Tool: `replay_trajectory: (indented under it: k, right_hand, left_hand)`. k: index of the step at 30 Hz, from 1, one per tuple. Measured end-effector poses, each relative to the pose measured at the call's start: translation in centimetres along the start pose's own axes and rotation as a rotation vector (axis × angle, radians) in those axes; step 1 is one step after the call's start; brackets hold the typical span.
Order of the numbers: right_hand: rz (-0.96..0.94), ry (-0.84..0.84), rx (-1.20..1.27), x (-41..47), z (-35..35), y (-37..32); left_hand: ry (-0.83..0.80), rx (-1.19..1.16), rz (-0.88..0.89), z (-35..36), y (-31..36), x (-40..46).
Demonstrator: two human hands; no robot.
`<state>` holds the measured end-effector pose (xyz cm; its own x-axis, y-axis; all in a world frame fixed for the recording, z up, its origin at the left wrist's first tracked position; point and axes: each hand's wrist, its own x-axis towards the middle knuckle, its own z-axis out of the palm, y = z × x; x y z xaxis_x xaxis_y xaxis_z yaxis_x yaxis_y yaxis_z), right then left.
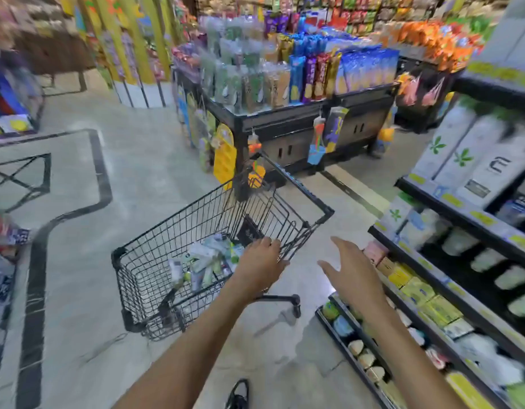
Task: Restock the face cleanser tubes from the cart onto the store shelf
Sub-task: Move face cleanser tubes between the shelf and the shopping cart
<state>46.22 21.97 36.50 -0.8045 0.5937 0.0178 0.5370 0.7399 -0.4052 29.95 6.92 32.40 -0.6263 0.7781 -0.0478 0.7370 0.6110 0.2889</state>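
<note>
- one cart (155, 249), a jumbled pile of tubes (206, 261) inside, too blurry to count, axes pointing every way
- left hand (262, 264) reaches over the cart rim, grip unclear
- right hand (351, 273) beside cart, fingers spread, holding nothing

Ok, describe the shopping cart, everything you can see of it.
The shopping cart is a small black wire-mesh basket on dark wheels, upright on the pale tiled floor, left of the store shelf. A loose pile of cleanser tubes lies in its bottom. The left hand reaches over its near rim; whether it grips anything is unclear.
</note>
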Motion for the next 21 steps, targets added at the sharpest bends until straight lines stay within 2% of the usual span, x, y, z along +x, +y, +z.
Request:
replay_trajectory:
  k: [9,15,21]
  right_hand:
    - [-0.132,-0.254,0.004,10.6,11.7,-11.2]
    - [-0.082,-0.386,-0.002,17.4,18.2,-16.1]
    - [-0.004,-0.499,-0.025,22.7,24.4,-17.3]
  left_hand:
    - [-0.08,-0.129,-0.276,1.5,-16.6,1.3]
    - [-0.156,-0.158,-0.359,2.4,-25.1,4.2]
    - [-0.242,-0.216,-0.434,5.1,-30.3,7.5]
